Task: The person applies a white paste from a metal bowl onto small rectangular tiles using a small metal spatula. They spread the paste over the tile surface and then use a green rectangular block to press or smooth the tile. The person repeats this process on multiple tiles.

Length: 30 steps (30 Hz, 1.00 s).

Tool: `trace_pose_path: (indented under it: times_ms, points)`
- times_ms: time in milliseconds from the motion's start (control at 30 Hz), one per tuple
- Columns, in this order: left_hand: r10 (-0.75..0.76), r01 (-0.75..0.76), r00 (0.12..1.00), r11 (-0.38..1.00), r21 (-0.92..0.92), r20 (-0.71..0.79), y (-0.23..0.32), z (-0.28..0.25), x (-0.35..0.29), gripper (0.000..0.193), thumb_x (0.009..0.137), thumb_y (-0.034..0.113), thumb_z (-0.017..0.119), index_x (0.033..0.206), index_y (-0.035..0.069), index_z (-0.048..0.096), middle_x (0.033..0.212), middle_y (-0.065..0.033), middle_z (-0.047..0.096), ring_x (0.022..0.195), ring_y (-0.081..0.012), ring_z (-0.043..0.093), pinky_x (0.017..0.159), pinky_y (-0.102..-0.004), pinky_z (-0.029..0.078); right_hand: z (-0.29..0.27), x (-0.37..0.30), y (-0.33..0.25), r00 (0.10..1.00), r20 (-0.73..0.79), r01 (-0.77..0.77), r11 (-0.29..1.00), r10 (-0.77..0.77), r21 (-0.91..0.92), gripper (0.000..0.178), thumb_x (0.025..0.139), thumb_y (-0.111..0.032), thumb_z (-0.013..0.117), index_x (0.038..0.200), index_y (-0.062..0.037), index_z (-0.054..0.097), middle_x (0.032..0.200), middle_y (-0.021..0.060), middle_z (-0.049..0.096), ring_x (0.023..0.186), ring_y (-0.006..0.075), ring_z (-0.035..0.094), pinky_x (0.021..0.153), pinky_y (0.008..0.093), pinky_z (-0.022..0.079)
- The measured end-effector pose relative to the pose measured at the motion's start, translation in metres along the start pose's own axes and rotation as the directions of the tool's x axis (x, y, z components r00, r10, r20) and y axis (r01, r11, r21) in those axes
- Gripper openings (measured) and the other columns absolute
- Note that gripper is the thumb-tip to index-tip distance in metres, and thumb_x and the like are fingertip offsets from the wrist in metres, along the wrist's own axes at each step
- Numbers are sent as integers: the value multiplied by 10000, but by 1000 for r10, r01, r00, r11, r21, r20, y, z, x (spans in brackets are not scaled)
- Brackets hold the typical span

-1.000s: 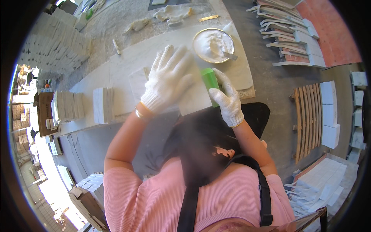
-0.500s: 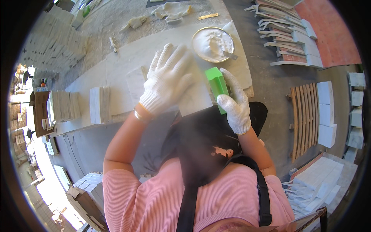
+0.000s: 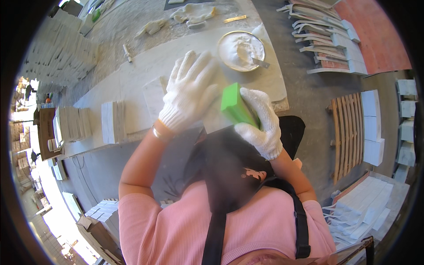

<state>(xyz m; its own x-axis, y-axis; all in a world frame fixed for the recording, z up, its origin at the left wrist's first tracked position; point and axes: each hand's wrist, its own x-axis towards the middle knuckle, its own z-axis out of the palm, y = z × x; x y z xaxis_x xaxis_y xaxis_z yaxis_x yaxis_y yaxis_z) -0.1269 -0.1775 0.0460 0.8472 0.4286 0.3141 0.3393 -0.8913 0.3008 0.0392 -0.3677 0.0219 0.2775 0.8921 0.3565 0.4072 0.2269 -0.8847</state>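
My left hand (image 3: 187,92), in a white knit glove, lies with fingers spread on a white tile (image 3: 215,123) at the near edge of the bench. The fingers of my gloved right hand (image 3: 264,130) are wrapped round a bright green block (image 3: 235,106), thumb on the near side. Its left end is over the tile, close to my left hand; whether it touches the tile I cannot tell. Beyond it stands a round bowl (image 3: 242,70) of white powder or paste (image 3: 236,47), with a flat metal blade (image 3: 260,63) stuck in it.
Another pale tile (image 3: 153,95) lies left of my left hand. Upright tile stacks (image 3: 114,122) stand at the bench's left. Worn gloves (image 3: 194,14), a yellowish strip (image 3: 235,19) and a small white stick (image 3: 127,53) lie further back. A wooden pallet (image 3: 346,137) is on the floor at right.
My right hand has brought the green block left and turned it, so its end is nearer my left hand. My left hand stays nearly where it was.
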Motion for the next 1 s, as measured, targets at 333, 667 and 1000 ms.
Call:
trace_pose_path:
  times_ms: [333, 667, 1000]
  points:
    - [-16, 16, 1000, 1000, 4, 11, 0, 0, -1, 622, 1008, 350, 603, 1533, 22, 541, 1628, -223, 472, 1519, -495, 376, 1274, -583, 254, -5, 0, 0, 997, 31, -68, 994, 65, 87, 759, 832, -213, 792, 1506, 39, 552, 1417, 162, 605, 1320, 269, 590, 1131, 390, 460]
    - [-24, 24, 1000, 1000, -4, 16, 2, -2, -2, 615, 1006, 335, 602, 1533, 24, 543, 1626, -225, 476, 1524, -494, 370, 1277, -576, 252, -7, 1, 9, 980, -8, -184, 929, 197, 321, 751, 885, -270, 767, 1521, 51, 528, 1460, 183, 579, 1345, 281, 575, 1162, 397, 430]
    - [-18, 18, 1000, 1000, -10, 18, 1, -3, 0, 608, 1009, 340, 598, 1524, 21, 551, 1625, -226, 478, 1524, -501, 368, 1278, -575, 251, -3, 7, 14, 926, 29, -350, 831, 376, 432, 744, 932, -274, 743, 1569, 11, 486, 1492, 147, 571, 1351, 246, 563, 1162, 368, 422]
